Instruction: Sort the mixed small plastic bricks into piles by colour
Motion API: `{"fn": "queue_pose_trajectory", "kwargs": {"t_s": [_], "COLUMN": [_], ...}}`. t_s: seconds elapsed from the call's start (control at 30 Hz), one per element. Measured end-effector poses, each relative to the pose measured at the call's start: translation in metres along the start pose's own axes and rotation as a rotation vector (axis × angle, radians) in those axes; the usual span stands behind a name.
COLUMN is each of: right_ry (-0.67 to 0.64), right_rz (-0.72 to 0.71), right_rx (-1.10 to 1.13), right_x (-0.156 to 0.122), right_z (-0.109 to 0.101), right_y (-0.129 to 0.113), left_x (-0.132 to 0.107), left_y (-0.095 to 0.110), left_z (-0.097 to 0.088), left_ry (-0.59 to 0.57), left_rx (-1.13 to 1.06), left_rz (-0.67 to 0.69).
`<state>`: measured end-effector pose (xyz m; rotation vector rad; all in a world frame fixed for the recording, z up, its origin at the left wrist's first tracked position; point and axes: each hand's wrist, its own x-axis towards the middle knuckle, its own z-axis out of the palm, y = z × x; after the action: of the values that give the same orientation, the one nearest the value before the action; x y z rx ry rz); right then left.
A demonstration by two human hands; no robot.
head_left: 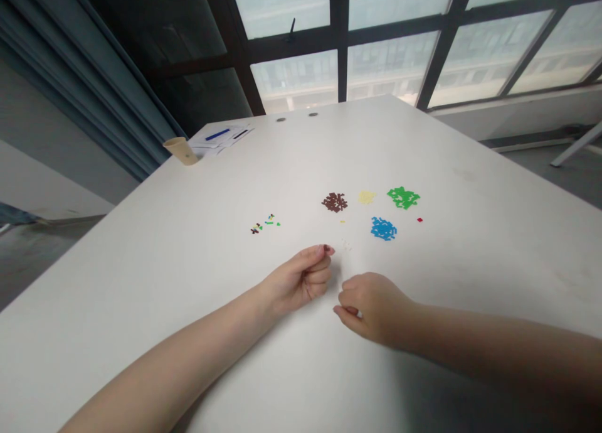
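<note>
My left hand (298, 279) is curled, with a tiny dark brown piece (325, 248) pinched at its fingertips. My right hand (371, 307) is closed just to the right of it, and a small white piece (360, 314) shows between the fingers. Just above both hands lie a few tiny white pieces (347, 245). Beyond them, small plastic bricks sit on the white table (188, 276) in colour heaps: brown (335, 202), yellow (367, 197), green (403, 197) and blue (383, 228). A red piece (419, 219) lies alone, and a mixed colour scatter (263, 224) lies to the left.
At the table's far left corner stand a tan paper cup (181, 150) and papers (221, 138) with a blue pen (217, 134). The table's edges run away on both sides to a floor below. Large windows (390, 63) and a curtain (89, 88) lie behind it.
</note>
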<state>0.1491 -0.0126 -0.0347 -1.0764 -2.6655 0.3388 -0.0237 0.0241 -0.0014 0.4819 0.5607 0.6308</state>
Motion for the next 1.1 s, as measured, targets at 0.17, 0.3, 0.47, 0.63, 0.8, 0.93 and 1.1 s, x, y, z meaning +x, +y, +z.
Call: {"fn": "queue_pose_trajectory", "kwargs": {"t_s": [0.17,0.3,0.47,0.63,0.8,0.93,1.1], "right_ry": [-0.005,-0.008,-0.011,0.013,0.492,0.749,0.731], "right_rz": [0.009,0.003,-0.006,0.011,0.002,-0.075,-0.072], "right_rx": [0.007,-0.009,-0.001,0.06,0.228,0.257,0.253], "right_x": [0.0,0.0,0.001,0.001,0.0,0.0,0.001], "right_z": [0.001,0.0,0.001,-0.001,-0.023,-0.036,-0.03], "right_y": [0.0,0.0,0.0,-0.001,-0.001,0.004,0.005], "left_x": [0.0,0.0,-0.001,-0.001,-0.002,-0.004,-0.005], "left_y": [0.0,-0.002,-0.002,-0.001,-0.001,-0.003,-0.004], "left_z": [0.001,0.0,-0.001,0.001,0.004,0.007,0.007], "left_ry": [-0.032,-0.041,-0.057,-0.016,0.005,-0.021,-0.051], "left_rx": [0.014,0.019,0.032,0.041,0.084,0.127,0.148], "left_rz": [-0.036,-0.035,-0.054,-0.067,-0.105,-0.203,-0.223]}}
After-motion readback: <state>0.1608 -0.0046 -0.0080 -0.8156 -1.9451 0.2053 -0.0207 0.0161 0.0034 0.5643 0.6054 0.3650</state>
